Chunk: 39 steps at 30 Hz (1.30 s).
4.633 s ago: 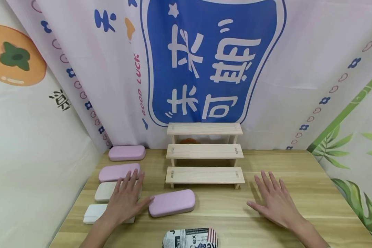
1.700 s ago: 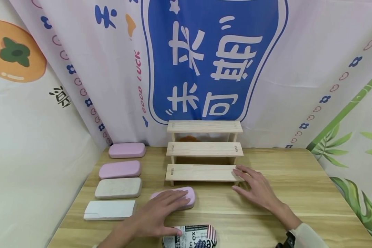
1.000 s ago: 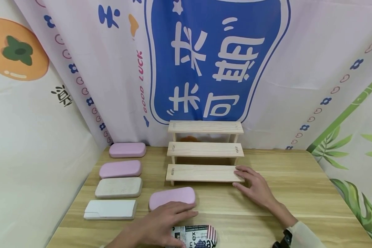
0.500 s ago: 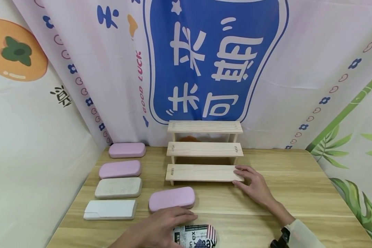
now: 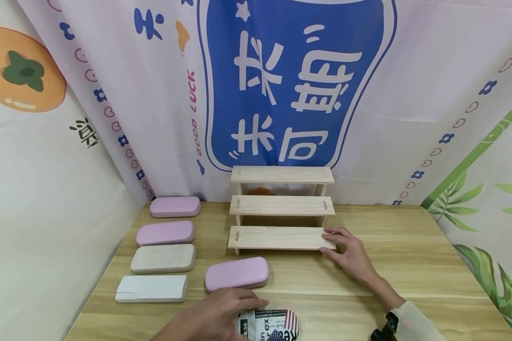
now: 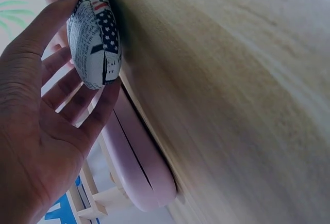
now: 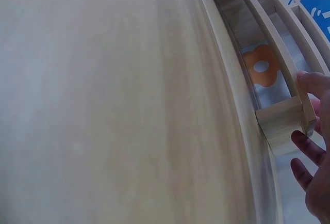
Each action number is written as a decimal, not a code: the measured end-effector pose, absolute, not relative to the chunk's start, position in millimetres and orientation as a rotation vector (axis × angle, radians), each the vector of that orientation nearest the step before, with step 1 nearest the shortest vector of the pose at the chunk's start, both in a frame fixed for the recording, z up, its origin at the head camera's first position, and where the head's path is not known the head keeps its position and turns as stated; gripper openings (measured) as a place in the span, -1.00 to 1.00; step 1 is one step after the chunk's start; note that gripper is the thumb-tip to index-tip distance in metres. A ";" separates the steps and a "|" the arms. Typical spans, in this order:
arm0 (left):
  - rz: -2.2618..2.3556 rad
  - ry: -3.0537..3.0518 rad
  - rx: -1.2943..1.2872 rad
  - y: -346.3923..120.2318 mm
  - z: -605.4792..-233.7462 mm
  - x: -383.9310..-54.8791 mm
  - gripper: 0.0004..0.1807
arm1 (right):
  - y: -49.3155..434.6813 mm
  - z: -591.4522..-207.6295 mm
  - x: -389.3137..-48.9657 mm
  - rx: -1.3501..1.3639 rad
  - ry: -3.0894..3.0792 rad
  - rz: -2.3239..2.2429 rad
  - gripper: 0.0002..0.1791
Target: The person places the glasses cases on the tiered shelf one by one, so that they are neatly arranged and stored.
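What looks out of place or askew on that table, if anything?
Mildly, the pink case in front of the wooden shelf: it lies slanted to the shelf's front edge, apart from the four cases on the left. No spill or damage shows, though the left hand partly covers the printed case.

At 9 o'clock the left hand (image 6: 49,115) holds a newsprint-patterned case (image 6: 93,43) that sits between 10 and 11 o'clock, thumb on its near face, fingers reaching behind; white stars on dark mark its side. A pink case (image 6: 131,164) with a dark seam lies toward 7 o'clock on the wood-grain table (image 6: 232,79), which spreads from 12 round to 5. Beyond, parts of a wooden rack (image 6: 111,198) show at 7 o'clock, a green leaf print (image 6: 15,15) at 10.
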<state>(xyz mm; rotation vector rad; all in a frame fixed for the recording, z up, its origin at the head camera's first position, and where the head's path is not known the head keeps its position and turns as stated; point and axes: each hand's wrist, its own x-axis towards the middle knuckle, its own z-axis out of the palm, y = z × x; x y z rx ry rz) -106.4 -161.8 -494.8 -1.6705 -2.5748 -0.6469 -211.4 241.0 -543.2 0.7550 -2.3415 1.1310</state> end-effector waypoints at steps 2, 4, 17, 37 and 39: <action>-0.614 -2.580 -1.670 -161.8 -494.3 -106.2 -0.16 | 240.9 -543.4 -211.3 0.751 -2.342 1.140 -0.59; -0.593 -2.585 -1.675 -161.8 -493.7 -106.1 -0.14 | 240.9 -543.4 -211.2 0.749 -2.343 1.149 -0.59; -0.552 -2.573 -1.670 -158.5 -492.4 -105.0 -0.24 | 239.8 -542.9 -210.2 0.719 -2.319 1.236 -0.58; -0.646 -2.639 -1.508 -155.6 -495.5 -106.0 -0.32 | 240.7 -544.3 -211.1 0.704 -2.323 1.250 -0.59; -0.667 -2.656 -1.490 -154.8 -495.1 -106.9 -0.32 | 240.4 -543.9 -211.1 0.704 -2.314 1.253 -0.59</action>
